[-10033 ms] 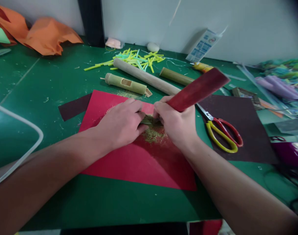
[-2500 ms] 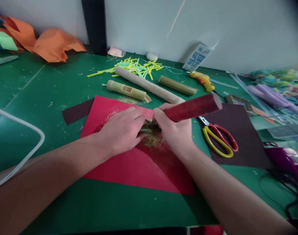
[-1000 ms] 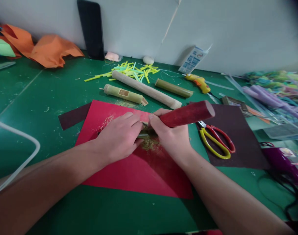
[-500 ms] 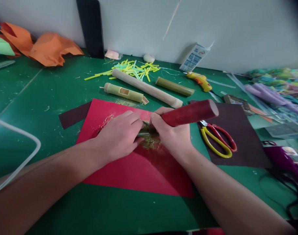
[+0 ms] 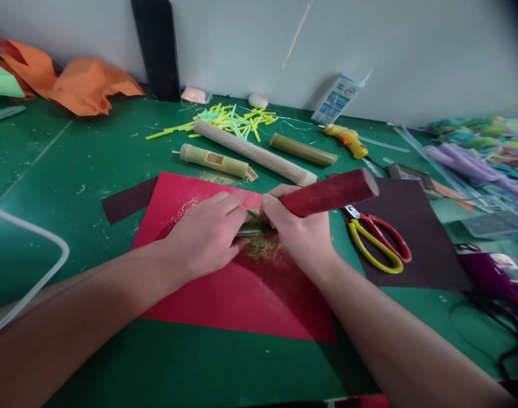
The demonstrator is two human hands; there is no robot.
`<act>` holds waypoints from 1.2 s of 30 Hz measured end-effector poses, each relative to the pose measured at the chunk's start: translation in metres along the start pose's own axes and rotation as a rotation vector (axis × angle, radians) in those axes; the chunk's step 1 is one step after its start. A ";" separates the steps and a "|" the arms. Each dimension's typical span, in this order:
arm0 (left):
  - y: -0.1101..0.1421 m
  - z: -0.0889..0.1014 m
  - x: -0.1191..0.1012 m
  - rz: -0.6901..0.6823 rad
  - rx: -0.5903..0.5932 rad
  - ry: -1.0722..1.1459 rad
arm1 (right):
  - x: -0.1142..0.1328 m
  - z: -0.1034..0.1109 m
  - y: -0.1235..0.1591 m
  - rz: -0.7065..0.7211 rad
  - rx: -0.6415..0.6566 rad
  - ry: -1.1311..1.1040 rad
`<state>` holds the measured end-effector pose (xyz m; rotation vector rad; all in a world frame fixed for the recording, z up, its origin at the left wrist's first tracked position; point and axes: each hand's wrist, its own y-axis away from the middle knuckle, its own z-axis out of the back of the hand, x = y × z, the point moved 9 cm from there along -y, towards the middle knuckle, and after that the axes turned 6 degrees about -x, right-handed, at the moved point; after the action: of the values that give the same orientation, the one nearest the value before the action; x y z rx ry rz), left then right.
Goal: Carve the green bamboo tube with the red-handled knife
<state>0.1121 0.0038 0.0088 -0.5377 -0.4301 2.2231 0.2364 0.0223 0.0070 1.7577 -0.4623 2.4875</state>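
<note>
My left hand (image 5: 210,232) is closed around a short dark green bamboo piece (image 5: 249,231) and presses it against a red sheet of paper (image 5: 242,300). Most of that piece is hidden under the fingers. In my right hand (image 5: 301,235) is a tool with a thick red wooden handle (image 5: 329,194), its butt end pointing up and to the right. Its working end meets the bamboo between my hands, but its shape is largely hidden. Greenish shavings (image 5: 261,247) lie on the sheet just below the bamboo.
Beyond my hands lie a notched bamboo tube (image 5: 195,154), a pale wooden rod (image 5: 254,152) and another bamboo piece (image 5: 301,148). Scissors (image 5: 376,246) rest on dark paper (image 5: 429,226) to the right. Farther back are cut yellow straws (image 5: 225,120) and a yellow glue gun (image 5: 348,140).
Both hands keep their grip and place. The red handle's free end has risen very slightly; otherwise only a tiny shift of the whole view shows.
</note>
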 end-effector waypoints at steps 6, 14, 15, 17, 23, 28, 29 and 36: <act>0.000 -0.003 0.003 0.011 0.021 0.012 | 0.002 -0.001 0.000 0.021 -0.011 -0.006; 0.000 -0.009 0.008 0.074 0.090 0.059 | 0.005 -0.005 0.001 -0.002 0.064 -0.016; -0.001 -0.009 0.009 0.079 0.098 0.054 | 0.003 -0.005 0.001 -0.015 0.060 -0.029; -0.001 -0.010 0.010 0.083 0.103 0.038 | 0.002 -0.002 0.000 -0.017 0.026 -0.050; 0.000 -0.009 0.011 0.070 0.085 0.026 | 0.003 -0.003 -0.003 0.028 0.002 -0.065; 0.001 -0.007 0.009 0.047 0.060 0.036 | 0.003 -0.003 -0.003 0.052 -0.003 -0.062; 0.001 -0.007 0.009 0.048 0.060 0.036 | 0.003 -0.002 -0.003 0.056 -0.006 -0.062; 0.001 -0.008 0.009 0.051 0.056 0.049 | 0.002 -0.003 -0.003 0.044 -0.002 -0.028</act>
<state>0.1102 0.0112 -0.0010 -0.5779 -0.3317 2.2587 0.2333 0.0255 0.0086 1.8028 -0.5106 2.4940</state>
